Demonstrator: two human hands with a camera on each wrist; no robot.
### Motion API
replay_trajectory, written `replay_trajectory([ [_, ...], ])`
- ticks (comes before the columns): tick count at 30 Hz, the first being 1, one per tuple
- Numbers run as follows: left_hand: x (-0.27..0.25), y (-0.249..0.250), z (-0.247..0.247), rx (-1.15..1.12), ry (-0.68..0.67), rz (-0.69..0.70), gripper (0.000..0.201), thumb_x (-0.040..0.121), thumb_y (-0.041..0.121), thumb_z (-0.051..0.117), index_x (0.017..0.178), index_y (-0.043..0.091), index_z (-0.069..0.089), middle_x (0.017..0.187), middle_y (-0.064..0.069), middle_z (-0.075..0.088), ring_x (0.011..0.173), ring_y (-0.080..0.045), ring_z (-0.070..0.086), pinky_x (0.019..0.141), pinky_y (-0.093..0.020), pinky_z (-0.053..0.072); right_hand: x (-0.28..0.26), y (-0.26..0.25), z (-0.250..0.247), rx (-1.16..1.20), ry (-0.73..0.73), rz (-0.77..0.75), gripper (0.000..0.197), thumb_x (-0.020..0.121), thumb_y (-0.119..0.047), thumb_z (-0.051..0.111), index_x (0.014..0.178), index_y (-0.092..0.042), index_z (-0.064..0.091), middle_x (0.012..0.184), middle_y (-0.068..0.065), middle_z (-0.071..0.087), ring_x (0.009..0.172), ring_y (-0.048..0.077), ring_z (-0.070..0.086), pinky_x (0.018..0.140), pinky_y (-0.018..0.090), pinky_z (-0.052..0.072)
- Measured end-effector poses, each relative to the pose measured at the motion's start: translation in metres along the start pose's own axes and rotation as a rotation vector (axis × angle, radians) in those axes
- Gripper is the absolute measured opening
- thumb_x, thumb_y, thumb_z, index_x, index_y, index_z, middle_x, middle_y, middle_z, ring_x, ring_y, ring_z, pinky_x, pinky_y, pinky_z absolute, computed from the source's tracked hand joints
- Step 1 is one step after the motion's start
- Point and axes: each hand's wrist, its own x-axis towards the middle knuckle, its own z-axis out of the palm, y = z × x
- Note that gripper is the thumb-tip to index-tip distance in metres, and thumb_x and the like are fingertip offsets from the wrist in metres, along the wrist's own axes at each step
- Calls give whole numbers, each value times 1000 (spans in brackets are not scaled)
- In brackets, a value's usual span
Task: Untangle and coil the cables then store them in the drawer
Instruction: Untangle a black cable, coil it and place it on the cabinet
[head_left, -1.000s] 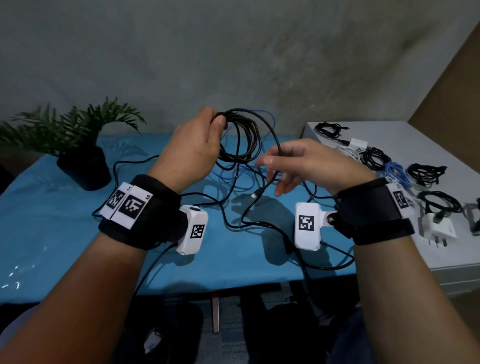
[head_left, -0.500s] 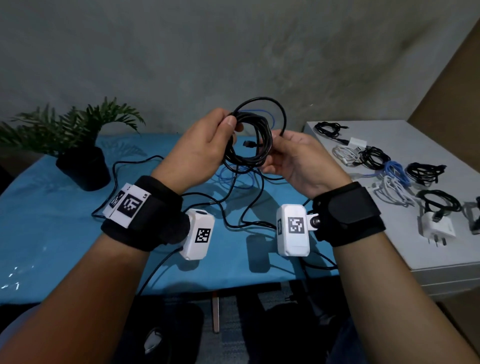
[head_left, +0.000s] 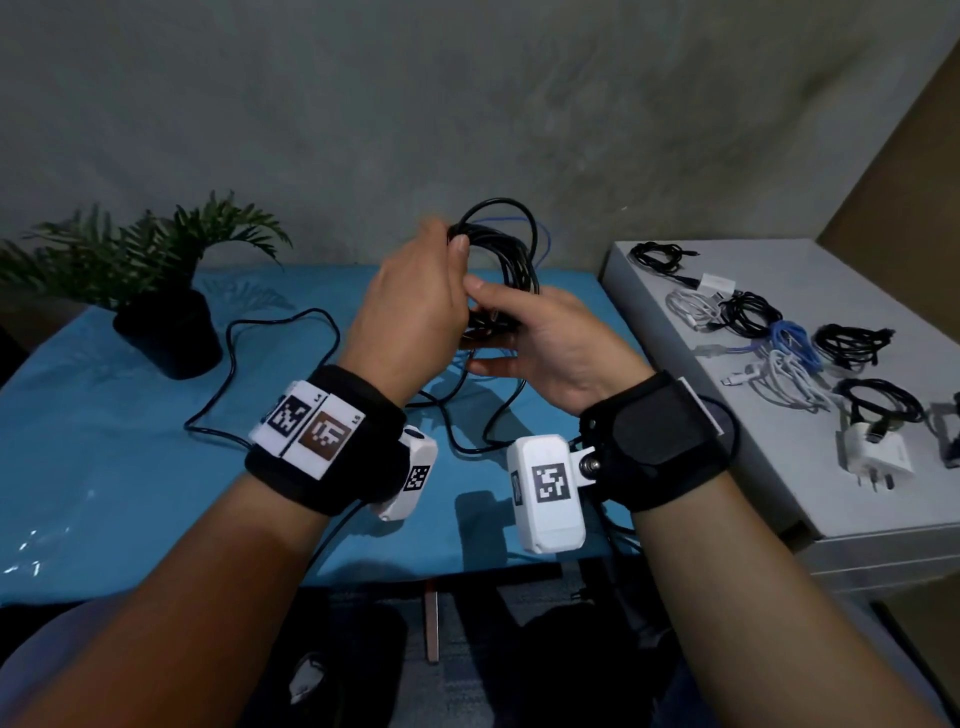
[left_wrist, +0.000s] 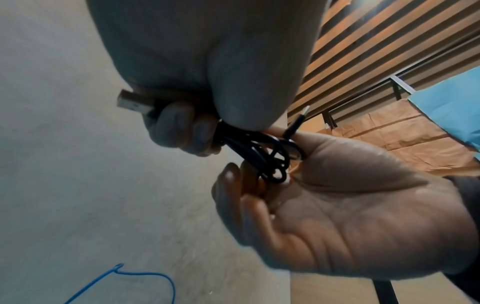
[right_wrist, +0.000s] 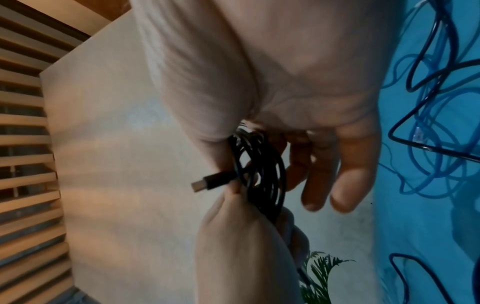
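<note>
A black cable is wound into a coil (head_left: 511, 260) held upright above the blue table (head_left: 104, 467). My left hand (head_left: 452, 249) grips the coil's upper left side, thumb on top; in the left wrist view its fingers curl round the strands (left_wrist: 249, 144) beside a USB plug (left_wrist: 132, 102). My right hand (head_left: 483, 327) is turned palm up under the coil and pinches its lower part between thumb and fingers. In the right wrist view the coil (right_wrist: 262, 168) and a plug (right_wrist: 205, 183) sit between both hands. A tangled blue cable (right_wrist: 428, 144) lies on the table below.
Another loose black cable (head_left: 260, 332) trails across the table's left half. A potted plant (head_left: 166, 322) stands at the back left. The white cabinet top (head_left: 779, 493) at the right carries several coiled cables and a white charger (head_left: 872, 457).
My right hand has swung in from the right, turned palm up and closed on the coil's lower part. The free cable end is now gathered into the coil.
</note>
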Motion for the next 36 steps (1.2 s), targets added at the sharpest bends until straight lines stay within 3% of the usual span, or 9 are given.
replay_trajectory([
  [2,0,-1,0,14,8,-1,35,110,32,30,111,5,52,92,-7,59,79,-22,50,67,-33,29,0,1,1,46,-12,12,17,99,-18,62,109,-4,63,104,14,61,92,30,67,71,34,58],
  [6,2,-3,-3,15,41,19,33,110,32,30,111,7,52,88,-5,55,77,-23,47,66,-31,24,-6,-8,-7,104,-96,15,34,100,0,54,134,1,51,116,15,67,83,29,76,64,32,62],
  [10,9,-15,-10,44,113,-4,31,111,30,30,106,7,51,84,-5,52,76,-24,44,64,-29,20,-15,-15,-23,-117,-192,-56,35,105,-3,46,139,-10,52,124,7,71,79,24,77,67,25,62],
  [13,16,-28,-23,17,113,-49,32,111,29,30,107,6,52,80,-1,50,75,-25,46,61,-29,18,-19,-21,-44,-236,-112,-106,45,106,-8,46,151,-10,40,123,8,73,79,23,77,68,25,60],
  [20,8,-18,-11,-162,6,-53,25,110,31,34,103,10,45,84,-4,54,68,-13,46,57,-29,27,-4,-7,-48,-640,41,-119,47,104,-4,46,150,-11,43,95,-1,76,91,11,66,94,23,48],
  [23,8,-18,-7,-202,-5,-64,26,110,34,34,104,12,44,81,0,51,67,-9,46,60,-29,36,-3,-7,-42,-699,29,-55,58,101,-25,55,155,-22,35,103,-8,77,100,11,69,110,32,41],
  [27,7,-14,-5,-440,-25,-122,29,108,40,36,109,13,47,83,-4,51,62,-17,47,59,-38,43,0,-1,-37,-528,22,-74,57,100,-51,55,151,-26,44,119,-5,73,104,12,72,108,36,41],
  [31,5,-7,-4,-767,-107,-273,22,110,32,38,112,12,46,89,-6,53,58,-13,52,50,-29,42,9,15,-26,-30,44,-188,29,105,-23,54,130,-8,59,121,8,72,101,22,73,89,29,54],
  [36,4,-13,-5,-723,-228,-335,27,109,30,43,118,5,49,99,-10,64,61,-13,68,49,-21,49,14,16,-26,252,126,-218,18,105,-14,51,117,-8,64,114,11,74,98,22,73,86,30,58],
])
